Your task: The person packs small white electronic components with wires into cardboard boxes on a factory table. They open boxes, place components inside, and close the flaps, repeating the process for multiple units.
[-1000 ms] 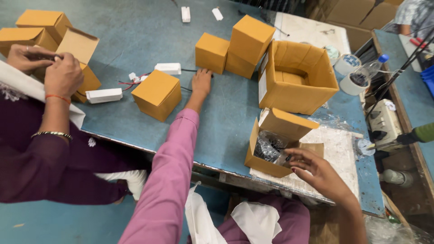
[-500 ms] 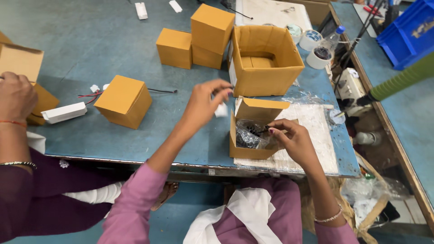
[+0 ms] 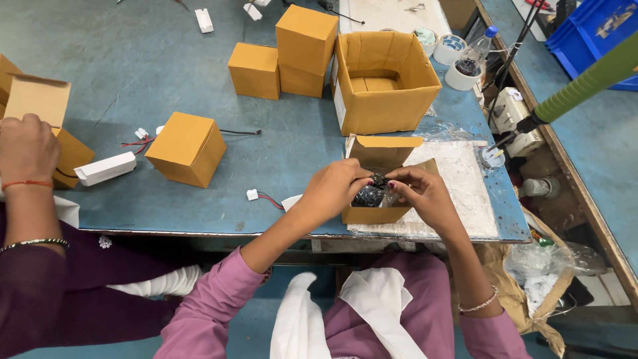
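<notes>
Both hands meet over a small open carton [image 3: 380, 199] that stands at the near edge of the worktop [image 3: 133, 60], towards its right end, on a pale mat [image 3: 458, 193]. The left hand [image 3: 332, 189] and the right hand [image 3: 422, 193] are close together, their fingertips pinched on a small dark part wrapped in clear plastic [image 3: 372, 193] held at the carton's mouth. The carton's flap stands up behind the hands.

Just behind it sits a large open box [image 3: 385, 80] with two small cartons inside. Left of that stand three closed small cartons [image 3: 292, 53], one stacked on another. Another closed carton [image 3: 187, 147] lies nearer the left, beside a white connector with red wires [image 3: 143, 136].

At the left edge, another person's hand [image 3: 26, 149] rests on an open carton [image 3: 46, 126].
</notes>
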